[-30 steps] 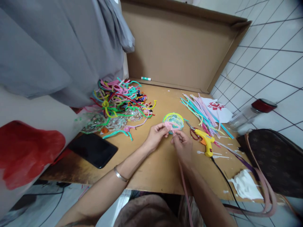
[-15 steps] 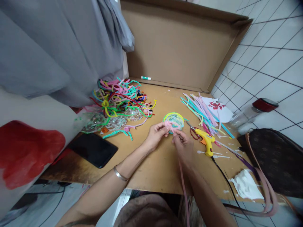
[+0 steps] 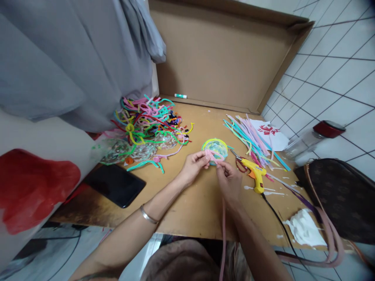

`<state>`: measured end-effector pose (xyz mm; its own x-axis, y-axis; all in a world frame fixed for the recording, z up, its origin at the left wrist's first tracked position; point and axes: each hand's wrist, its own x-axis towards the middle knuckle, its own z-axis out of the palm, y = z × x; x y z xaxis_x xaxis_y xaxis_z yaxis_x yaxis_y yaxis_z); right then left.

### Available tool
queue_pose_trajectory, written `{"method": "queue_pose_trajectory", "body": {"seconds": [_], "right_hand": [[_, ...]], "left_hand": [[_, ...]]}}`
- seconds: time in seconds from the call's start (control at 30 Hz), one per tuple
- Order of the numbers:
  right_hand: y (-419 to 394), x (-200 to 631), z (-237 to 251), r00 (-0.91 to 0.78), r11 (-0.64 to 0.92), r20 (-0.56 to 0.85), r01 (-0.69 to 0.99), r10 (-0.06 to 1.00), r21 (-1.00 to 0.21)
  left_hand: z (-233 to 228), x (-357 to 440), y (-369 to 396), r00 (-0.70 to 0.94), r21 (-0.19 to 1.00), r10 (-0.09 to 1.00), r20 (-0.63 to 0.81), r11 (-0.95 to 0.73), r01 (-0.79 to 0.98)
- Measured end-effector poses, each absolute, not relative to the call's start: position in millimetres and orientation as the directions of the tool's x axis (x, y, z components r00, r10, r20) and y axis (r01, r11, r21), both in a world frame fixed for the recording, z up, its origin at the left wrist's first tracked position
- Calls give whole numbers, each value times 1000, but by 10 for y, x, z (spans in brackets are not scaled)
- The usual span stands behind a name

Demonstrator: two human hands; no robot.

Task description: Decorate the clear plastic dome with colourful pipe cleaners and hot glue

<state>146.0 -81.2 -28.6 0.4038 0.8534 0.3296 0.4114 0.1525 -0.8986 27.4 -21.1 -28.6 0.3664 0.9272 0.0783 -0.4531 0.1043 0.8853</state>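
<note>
Head view shows little has shifted over the last second: both hands stay close together at the middle of the bench (image 3: 187, 212), and only the long pink pipe cleaner (image 3: 223, 230) trailing down from the right hand (image 3: 230, 180) has swung, now hanging straighter toward the person's lap than a moment ago. To my eye that means the bending of the pink strand is still going on, with small finger moves rather than any reach for something new.

The left hand (image 3: 193, 165) pinches the looped upper end of the pink pipe cleaner between thumb and fingertips. The right hand is closed on the same strand just beside it, the two nearly touching. Directly beyond the fingertips, touching or just under the pink loop, lies the round disc (image 3: 215, 146) rimmed in yellow-green.

Just right of the right hand sit the scissors (image 3: 238, 162) and the yellow glue gun (image 3: 254, 173), with straight pipe cleaners (image 3: 252, 142) fanned out beyond them. Well left of the left hand is a tangled heap of coloured pipe cleaners (image 3: 148, 119), and nearer the person a black phone (image 3: 115, 185).
</note>
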Motion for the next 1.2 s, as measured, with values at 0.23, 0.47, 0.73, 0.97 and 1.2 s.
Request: {"method": "queue_pose_trajectory", "body": {"seconds": [0.23,0.47,0.73,0.97,1.2], "right_hand": [[-821,1460,-299,388,161,379,488,840,-858],[-826,1449,-281,362,171,329,405,872,-898],[-821,1443,-270,328,135,225,275,918,-952],[-834,1419,-209,306,106,163,195,938,-975],[-834,1411,-175,317,95,143,160,938,-983]], "left_hand": [[-292,281,-214,357,899,931,80,87,-429],[-282,279,-224,364,902,927,86,83,-424],[-256,285,-236,339,912,936,90,59,-405],[-236,285,-266,304,933,947,100,17,-359],[-227,288,-284,296,938,951,86,22,-345]]}}
